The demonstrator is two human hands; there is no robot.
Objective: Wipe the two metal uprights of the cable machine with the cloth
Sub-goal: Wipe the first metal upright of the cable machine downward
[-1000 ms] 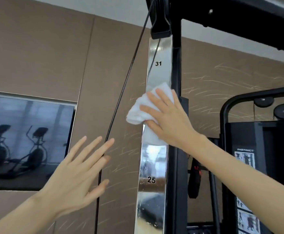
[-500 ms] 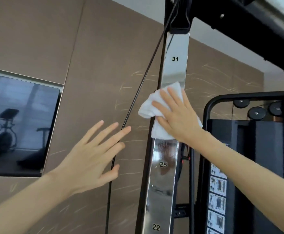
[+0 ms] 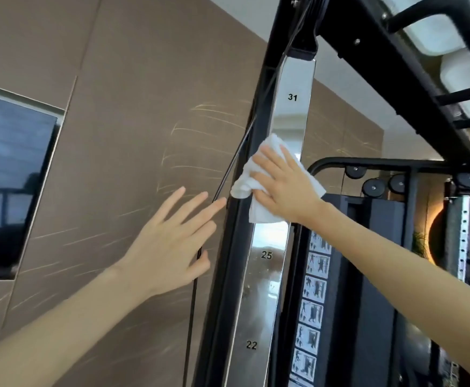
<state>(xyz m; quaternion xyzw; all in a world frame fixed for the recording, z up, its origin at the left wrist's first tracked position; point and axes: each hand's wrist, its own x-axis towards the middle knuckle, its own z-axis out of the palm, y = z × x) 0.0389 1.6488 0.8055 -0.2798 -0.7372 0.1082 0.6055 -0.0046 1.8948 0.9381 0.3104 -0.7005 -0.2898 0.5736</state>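
Right hand (image 3: pixel 284 188) fingers lie straight and flat, pressing the white cloth (image 3: pixel 257 215) against the chrome upright (image 3: pixel 267 277) between marks 31 and 25. The cloth overhangs the upright's left edge. The left hand (image 3: pixel 169 244) is spread and holds nothing; it may be brushing the cable (image 3: pixel 192 303). Being pressed rather than gripped, the cloth could slide off or snag the cable. There is little room up to the top cap and a long clear run downward.
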